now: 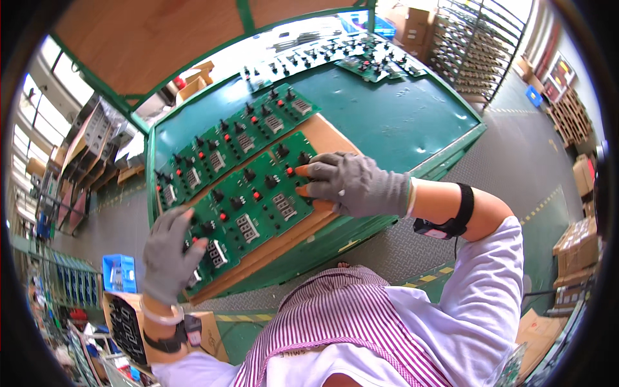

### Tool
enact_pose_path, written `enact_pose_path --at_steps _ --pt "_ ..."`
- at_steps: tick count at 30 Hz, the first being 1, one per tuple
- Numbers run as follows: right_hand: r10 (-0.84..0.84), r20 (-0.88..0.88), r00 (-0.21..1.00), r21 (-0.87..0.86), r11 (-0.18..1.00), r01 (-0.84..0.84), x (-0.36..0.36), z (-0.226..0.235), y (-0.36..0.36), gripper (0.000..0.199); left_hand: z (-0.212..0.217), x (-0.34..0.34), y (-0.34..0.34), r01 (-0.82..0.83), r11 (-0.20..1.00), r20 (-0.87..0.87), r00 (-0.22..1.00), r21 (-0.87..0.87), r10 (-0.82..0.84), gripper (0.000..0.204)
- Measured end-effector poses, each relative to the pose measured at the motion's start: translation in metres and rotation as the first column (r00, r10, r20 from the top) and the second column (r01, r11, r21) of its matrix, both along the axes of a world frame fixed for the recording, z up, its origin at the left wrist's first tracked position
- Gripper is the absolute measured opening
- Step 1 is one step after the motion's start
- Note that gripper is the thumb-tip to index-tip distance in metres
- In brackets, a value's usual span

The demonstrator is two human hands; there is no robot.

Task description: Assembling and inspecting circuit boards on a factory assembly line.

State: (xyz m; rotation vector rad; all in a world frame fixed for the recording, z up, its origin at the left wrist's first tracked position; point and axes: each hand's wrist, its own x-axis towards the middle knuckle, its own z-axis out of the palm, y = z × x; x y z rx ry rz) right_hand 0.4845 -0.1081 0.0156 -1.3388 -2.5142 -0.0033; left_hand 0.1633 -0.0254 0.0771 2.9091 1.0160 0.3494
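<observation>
Striped apron (342, 306) closest, then, from the left, the gloved left hand (166, 255) over the left end of the near circuit board panel (265, 209), its thumb and fingers apart, the thumb near a display; whether it pinches the edge or only rests there, I cannot tell. That panel lies along the near edge of the green tabletop (400, 116), toward its left corner, over a brown board (332, 134). It should be light and stiff, though flexing it could strain the solder joints. Its upright black knobs (250, 174) and digit displays (284, 205) look like poor handholds; bare margins at the two ends are better, with both hands keeping it level. Smooth faces may slide under glove fabric. Behind it, a second panel (235, 132) runs roughly parallel, nearer the far edge. At the right end, the gloved right hand (354, 184) has its fingers half curled, tips on or just above the panel; a firm hold cannot be confirmed. More boards (379, 68) crowd the tabletop's far right corner.
</observation>
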Motion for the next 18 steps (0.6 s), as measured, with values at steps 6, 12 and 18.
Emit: enact_pose_path --at_steps 6,12,18 --pt "0.026 -0.109 0.994 0.003 1.000 -0.026 0.008 -0.001 0.004 0.067 -0.048 -0.070 -0.011 -0.304 0.952 0.105 0.947 -0.016 0.304 0.068" --pt "-0.334 -0.251 0.909 0.177 0.907 0.382 0.097 0.025 0.055 0.030 -0.081 -0.069 -0.029 -0.212 0.970 0.580 0.777 -0.121 0.243 0.079" --pt "-0.879 0.060 0.473 -0.047 0.470 0.881 0.217 0.016 0.119 0.034 -0.079 -0.081 -0.020 -0.237 0.957 0.510 0.810 -0.166 0.289 0.068"
